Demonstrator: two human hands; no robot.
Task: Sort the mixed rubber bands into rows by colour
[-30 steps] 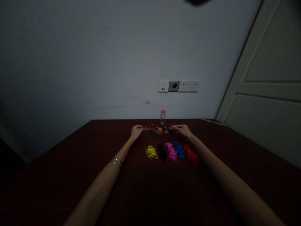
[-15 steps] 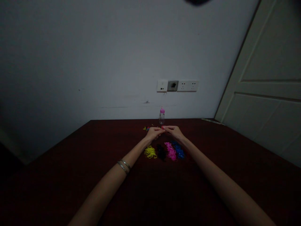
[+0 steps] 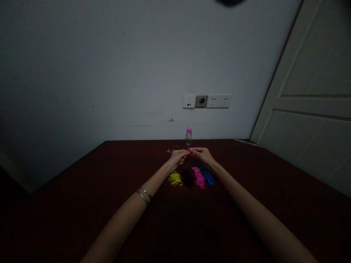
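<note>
My left hand [image 3: 177, 157] and my right hand [image 3: 203, 155] meet fingertip to fingertip over the table, both closed in a pinch. Between them is a small red rubber band [image 3: 189, 149], mostly covered by the fingers. Nearer to me lie heaps of small rubber bands: a yellow heap [image 3: 175, 178], a black heap [image 3: 188, 178], a pink heap [image 3: 199, 177] and a blue heap [image 3: 208, 176]. Beyond my left hand is a little mixed-colour pile [image 3: 170, 150], partly hidden by it.
A clear bottle with a pink cap [image 3: 189, 136] stands just beyond my fingertips. The dark red table [image 3: 131, 164] meets a wall with socket plates [image 3: 207, 101]. A pale panelled door [image 3: 309, 109] is on the right.
The hands stay together in almost the same place, with slight finger movement around the red rubber band. The whole view has shifted a few pixels.
</note>
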